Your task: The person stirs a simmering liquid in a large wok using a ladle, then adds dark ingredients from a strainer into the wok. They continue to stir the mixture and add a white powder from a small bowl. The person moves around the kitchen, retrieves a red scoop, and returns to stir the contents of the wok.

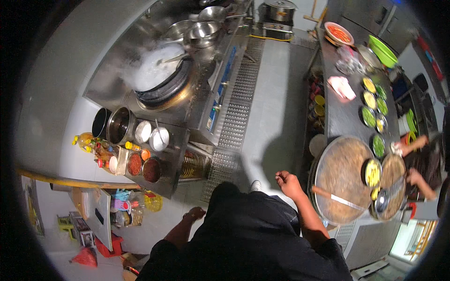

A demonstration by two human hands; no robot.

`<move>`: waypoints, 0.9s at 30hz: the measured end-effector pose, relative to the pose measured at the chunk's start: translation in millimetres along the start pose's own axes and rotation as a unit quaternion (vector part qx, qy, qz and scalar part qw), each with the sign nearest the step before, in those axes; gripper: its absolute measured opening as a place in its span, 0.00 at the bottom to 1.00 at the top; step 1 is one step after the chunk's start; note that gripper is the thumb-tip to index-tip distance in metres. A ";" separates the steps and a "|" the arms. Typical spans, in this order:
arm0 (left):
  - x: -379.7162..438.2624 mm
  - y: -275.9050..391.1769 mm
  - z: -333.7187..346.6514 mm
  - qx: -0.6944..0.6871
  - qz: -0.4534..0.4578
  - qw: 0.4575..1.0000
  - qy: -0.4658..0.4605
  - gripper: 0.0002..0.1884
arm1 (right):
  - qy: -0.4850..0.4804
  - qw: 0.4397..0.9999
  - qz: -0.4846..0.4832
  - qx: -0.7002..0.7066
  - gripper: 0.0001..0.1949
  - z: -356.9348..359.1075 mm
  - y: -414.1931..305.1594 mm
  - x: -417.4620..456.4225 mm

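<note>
My right hand [289, 184] hangs beside the worktable with its fingers loosely bent and a little apart, and nothing shows in it. Nearest to it are the large round chopping board [337, 172] and a knife [339, 198] with a wooden handle lying across that board. In shadow by my left side, my left hand [195, 213] is curled; whether anything is inside it I cannot tell. In front and to the left, a large wok [154, 66] of steaming, foamy liquid sits on the range, a ladle [175, 58] resting in it.
Seasoning bowls [134, 163] and bottles [103, 152] crowd the left counter [177, 154]. At the right, another person's hand [416, 177] is near a smaller board [392, 168]. Bowls of cut greens [369, 116] and raw meat [341, 87] line the worktable [346, 119]. A tiled aisle [272, 87] runs between.
</note>
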State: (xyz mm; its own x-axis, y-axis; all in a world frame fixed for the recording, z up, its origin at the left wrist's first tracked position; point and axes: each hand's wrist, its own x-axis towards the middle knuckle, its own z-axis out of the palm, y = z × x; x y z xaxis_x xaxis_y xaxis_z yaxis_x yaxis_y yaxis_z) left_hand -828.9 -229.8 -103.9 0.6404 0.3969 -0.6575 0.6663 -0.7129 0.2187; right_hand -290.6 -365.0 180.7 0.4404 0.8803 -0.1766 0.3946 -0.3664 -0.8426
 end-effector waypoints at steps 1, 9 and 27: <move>2.0 5.3 2.0 0.019 0.017 0.997 -0.069 0.16 | -0.003 1.000 0.001 0.012 0.08 -2.4 0.1 27.5; 64.5 75.1 -61.4 -0.317 -0.177 0.912 -0.190 0.13 | -0.139 0.984 -0.039 -0.108 0.11 -9.3 3.5 250.9; 292.6 183.4 -261.6 -0.745 -0.451 0.489 -0.050 0.19 | -0.465 0.869 0.076 0.150 0.15 7.4 -155.0 685.9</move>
State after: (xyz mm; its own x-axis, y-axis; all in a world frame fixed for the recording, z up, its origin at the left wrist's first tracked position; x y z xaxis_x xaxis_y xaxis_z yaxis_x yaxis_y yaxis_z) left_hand -419.4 -93.1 -67.5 -0.1434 0.0777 -0.9866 0.2472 0.9681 0.0404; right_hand -55.7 297.8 186.4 -0.4286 0.7421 -0.5154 0.1001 -0.5279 -0.8434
